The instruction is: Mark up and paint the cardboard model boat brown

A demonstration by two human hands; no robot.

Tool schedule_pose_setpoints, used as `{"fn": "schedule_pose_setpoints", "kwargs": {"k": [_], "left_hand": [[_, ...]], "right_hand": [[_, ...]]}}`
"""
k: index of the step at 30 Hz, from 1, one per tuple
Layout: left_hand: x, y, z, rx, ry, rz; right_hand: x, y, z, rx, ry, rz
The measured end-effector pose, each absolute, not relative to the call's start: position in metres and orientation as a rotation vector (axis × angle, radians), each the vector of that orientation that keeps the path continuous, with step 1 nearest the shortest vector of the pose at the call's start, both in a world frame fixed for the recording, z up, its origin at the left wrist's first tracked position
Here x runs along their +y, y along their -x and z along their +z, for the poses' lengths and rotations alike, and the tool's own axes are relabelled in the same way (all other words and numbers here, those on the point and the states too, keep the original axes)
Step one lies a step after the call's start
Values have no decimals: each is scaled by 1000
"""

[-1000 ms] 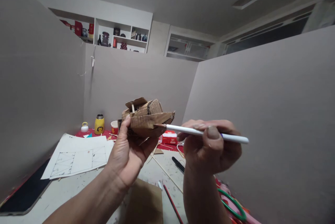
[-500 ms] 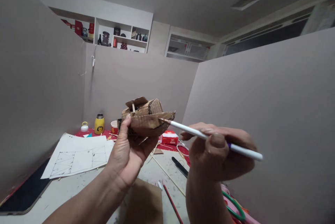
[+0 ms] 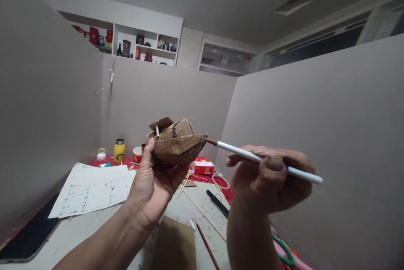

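My left hand (image 3: 153, 181) holds up a small brown cardboard boat model (image 3: 174, 143) from below, thumb on its near side. The model has a hull and a folded cabin on top. My right hand (image 3: 268, 179) grips a thin white paintbrush (image 3: 268, 161), its brown-tipped bristles touching the model's right end. Both hands are raised above the table.
On the table (image 3: 78, 230) lie a sheet with drawn outlines (image 3: 91, 190), a cardboard piece (image 3: 175, 244), a red pencil (image 3: 206, 244), a black pen (image 3: 217, 204), thin wooden sticks and a green ring (image 3: 284, 251). A yellow bottle (image 3: 119, 151), paper cup (image 3: 137, 154) and red box (image 3: 203, 166) stand at the back. Grey partitions enclose three sides.
The brush tip slid from the middle of the hull's side to its right end. My right hand shifted right and a little down. The model tilted slightly.
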State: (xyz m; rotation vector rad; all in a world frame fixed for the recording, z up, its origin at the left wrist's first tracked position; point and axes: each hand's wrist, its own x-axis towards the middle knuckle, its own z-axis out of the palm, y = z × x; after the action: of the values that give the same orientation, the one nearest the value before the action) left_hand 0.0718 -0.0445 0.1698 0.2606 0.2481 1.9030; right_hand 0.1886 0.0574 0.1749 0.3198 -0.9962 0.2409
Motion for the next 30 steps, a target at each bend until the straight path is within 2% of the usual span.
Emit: {"fn": "schedule_pose_setpoints", "kwargs": {"k": [6, 19, 30], "left_hand": [[-46, -71, 169, 209, -273, 1868], [-43, -66, 166, 203, -275, 1837], [-43, -65, 168, 230, -279, 1912]], "right_hand": [[57, -187, 174, -1094, -390, 405], [55, -188, 173, -1080, -380, 373], [61, -202, 173, -844, -208, 238]]}}
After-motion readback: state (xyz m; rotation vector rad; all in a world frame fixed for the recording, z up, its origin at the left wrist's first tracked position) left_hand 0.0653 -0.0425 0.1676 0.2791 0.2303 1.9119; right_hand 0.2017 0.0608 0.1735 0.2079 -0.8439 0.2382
